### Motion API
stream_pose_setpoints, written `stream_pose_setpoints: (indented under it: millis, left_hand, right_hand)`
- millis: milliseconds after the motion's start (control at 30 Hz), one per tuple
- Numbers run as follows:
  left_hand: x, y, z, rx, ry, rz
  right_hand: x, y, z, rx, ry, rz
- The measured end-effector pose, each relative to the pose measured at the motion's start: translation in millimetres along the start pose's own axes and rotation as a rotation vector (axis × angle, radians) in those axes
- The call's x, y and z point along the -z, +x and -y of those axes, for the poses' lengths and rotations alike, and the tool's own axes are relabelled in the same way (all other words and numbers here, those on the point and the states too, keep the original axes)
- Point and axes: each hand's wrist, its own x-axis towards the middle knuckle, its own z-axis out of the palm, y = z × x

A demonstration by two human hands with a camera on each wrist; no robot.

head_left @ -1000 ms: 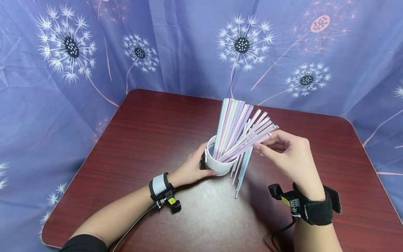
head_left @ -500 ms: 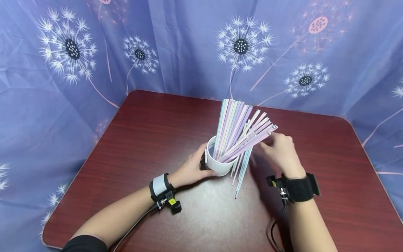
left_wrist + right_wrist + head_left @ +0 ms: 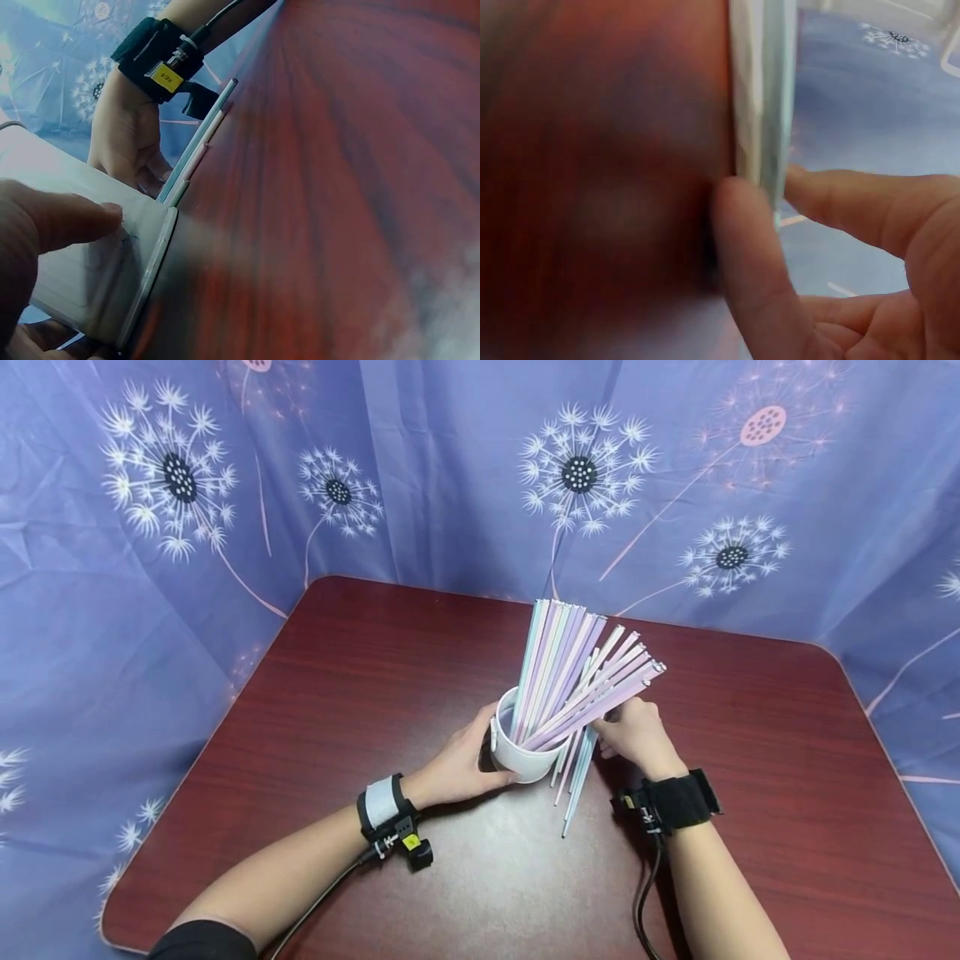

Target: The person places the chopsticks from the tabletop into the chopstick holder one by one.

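Straws (image 3: 572, 767), a few pastel ones, were found lying loose on the dark red table (image 3: 360, 693), their far ends tucked under the leaning bundle and just beside the cup's right wall. The right hand (image 3: 633, 735) was lowered onto them; in the right wrist view a thumb and forefinger were seen set against the sides of a pale green and white pair, though a closed pinch could not be confirmed. The white cup (image 3: 521, 758) was gripped round its left wall by the left hand (image 3: 457, 764), fingers curled on it, presumably so that it was kept from tipping under the lopsided load. Farther back, the standing straws (image 3: 562, 664) were fanned in two sheaves, one nearly upright, one slanted right over the working hand. Colours noted: mint, lilac, pink, white; thin, straight, matte. Behind, a blue curtain (image 3: 450, 485) printed with dandelion heads was hung.
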Motion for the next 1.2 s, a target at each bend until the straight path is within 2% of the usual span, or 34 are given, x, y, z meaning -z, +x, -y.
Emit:
stream_pose_setpoints:
  millis: [100,333,533,700,867,967,1033,1133,1200]
  left_hand:
    - [1.0,0.3,-2.0,-0.011,0.007,0.011]
    - [1.1,0.3,-0.8,-0.047,-0.041,0.014]
    - [-0.3,0.7,0.6,-0.030,-0.102,0.007]
    - [0.8,0.9,-0.5,0.004,-0.130,-0.008]
    - [1.0,1.5,0.0,0.011,-0.122,-0.019]
    - [1.0,1.8,0.2,-0.002,-0.053,-0.039]
    - [0.6,2.2,0.3,-0.011,-0.022,-0.046]
    - [-0.5,2.5,0.4,-0.011,-0.002,-0.045]
    - [-1.4,2.7,0.2,-0.002,0.006,-0.044]
  right_hand:
    - [-1,1,-1,0.005,0.027,0.007]
    - [2,0,-2,-0.002,0.003,0.021]
    - [15,-3,-1,-0.021,-0.049,0.004]
    - [36,-11,5,0.035,-0.077,-0.133]
    - [62,-24,19,0.094,-0.041,-0.341]
    - [77,-34,28,0.124,0.037,-0.474]
    - [86,-42,35,0.150,0.160,-0.540]
    - [97,-56,47,0.224,0.480,-0.609]
    - [102,-65,55,0.323,0.721,-0.626]
